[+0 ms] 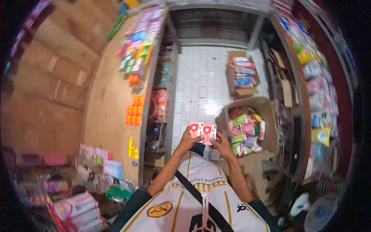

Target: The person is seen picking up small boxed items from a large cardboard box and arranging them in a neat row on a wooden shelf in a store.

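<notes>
Two small pink-and-white boxes stand side by side at chest height, their printed faces toward me. My left hand point(188, 139) grips the left box point(196, 130) by its lower left side. On the right box point(209, 134), my right hand point(223, 145) has thumb and fingers at the lower right corner. The boxes touch or nearly touch each other along their inner edges. Beyond them lies the white tiled floor.
An open cardboard box point(269, 107) of colourful packets stands right of my hands, with another carton point(240, 92) of packs beyond. A wooden counter point(113, 95) at left bears orange packets point(134, 111) and small boxes. Packaged goods point(316, 84) line the right shelf.
</notes>
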{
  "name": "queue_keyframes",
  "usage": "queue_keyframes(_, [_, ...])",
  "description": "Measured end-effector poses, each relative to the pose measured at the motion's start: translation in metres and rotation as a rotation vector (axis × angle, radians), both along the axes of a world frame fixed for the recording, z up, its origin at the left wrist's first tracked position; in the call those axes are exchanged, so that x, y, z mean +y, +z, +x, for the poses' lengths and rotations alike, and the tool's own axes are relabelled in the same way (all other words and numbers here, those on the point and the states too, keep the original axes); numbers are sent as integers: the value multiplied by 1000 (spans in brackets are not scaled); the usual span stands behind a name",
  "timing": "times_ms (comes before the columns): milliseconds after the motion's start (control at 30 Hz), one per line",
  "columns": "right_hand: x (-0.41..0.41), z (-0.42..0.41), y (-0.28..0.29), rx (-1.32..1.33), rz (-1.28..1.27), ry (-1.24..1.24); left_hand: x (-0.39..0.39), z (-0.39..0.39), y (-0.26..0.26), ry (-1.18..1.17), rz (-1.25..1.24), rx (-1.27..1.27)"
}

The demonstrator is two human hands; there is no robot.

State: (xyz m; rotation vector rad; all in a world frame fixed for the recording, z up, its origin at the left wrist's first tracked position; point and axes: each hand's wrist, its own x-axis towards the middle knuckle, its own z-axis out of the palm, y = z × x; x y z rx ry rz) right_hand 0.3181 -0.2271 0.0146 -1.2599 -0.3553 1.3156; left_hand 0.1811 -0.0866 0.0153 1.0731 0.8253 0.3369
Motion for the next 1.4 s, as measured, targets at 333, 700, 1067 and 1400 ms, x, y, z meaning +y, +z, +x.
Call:
queue_keyframes(333, [142, -46, 16, -93, 33, 497, 58, -91, 1, 578, 68, -158])
queue_keyframes(700, [298, -149, 22, -260, 261, 989, 132, -190, 5, 1057, 89, -30])
queue_keyframes(1067, [386, -236, 8, -192, 519, 1429, 133, -240, -13, 1517, 27, 33])
queue_keyframes(1400, [465, -300, -5, -202, 725, 1622, 150, -266, -12, 1699, 85, 70])
